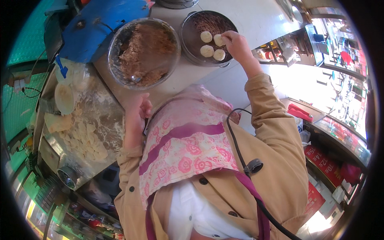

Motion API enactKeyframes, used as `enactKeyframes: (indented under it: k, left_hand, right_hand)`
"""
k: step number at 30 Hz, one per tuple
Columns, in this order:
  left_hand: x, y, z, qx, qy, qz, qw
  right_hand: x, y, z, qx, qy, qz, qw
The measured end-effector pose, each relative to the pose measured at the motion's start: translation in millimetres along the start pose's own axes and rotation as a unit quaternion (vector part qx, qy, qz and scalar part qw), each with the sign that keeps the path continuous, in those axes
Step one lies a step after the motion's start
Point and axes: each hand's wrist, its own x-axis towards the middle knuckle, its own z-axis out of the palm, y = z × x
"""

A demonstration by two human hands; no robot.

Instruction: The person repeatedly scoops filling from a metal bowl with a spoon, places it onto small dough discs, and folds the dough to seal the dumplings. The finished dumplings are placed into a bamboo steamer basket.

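Note:
My right hand (238,45) reaches over a round steamer tray (189,55), its fingertips on a pleated white bun (219,40). Three more buns stand beside it, one of them at the tray's lower middle (207,51). To the left of the tray is a large bowl (111,64) of brown filling (144,54), with what seems a shiny utensil partly sunk in it. Below that bowl, near the counter's edge, my left hand (143,108) is held with its fingers loosely curled, and nothing shows in it.
A floured worktop (111,120) on the left bears many small dough pieces (87,141), a larger dough lump (58,122) and a pale oval bowl (65,98). A blue cover (87,36) lies behind. Another round metal pan (177,3) stands at the top edge. A black cable crosses my apron side.

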Motion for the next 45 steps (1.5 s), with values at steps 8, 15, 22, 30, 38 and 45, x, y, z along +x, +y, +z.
enactKeyframes:
  k: [8, 15, 22, 30, 38, 45]
  left_hand:
    - [-24, -44, -68, -0.072, 0.11, 0.024, 0.991]
    - [-39, -54, -92, -0.097, 0.15, 0.037, 0.983]
    - [-46, -76, -135, 0.013, 0.286, 0.079, 0.955]
    - [-83, -111, -267, 0.277, 0.597, 0.112, 0.744]
    - [-66, -175, -433, 0.832, 0.544, 0.071, 0.085]
    - [-44, -103, -378, 0.728, 0.525, 0.092, 0.432]
  right_hand:
    - [-28, -23, -20, 0.05, -0.041, -0.061, 0.996]
    - [-51, -16, -18, 0.011, -0.087, -0.103, 0.991]
    - [-53, 67, -15, -0.24, -0.061, -0.251, 0.936]
    - [-54, -26, -5, -0.008, 0.003, -0.084, 0.996]
    - [-99, -88, 24, -0.012, -0.138, -0.063, 0.988]
    - [-76, -162, 88, 0.098, -0.058, -0.282, 0.953]
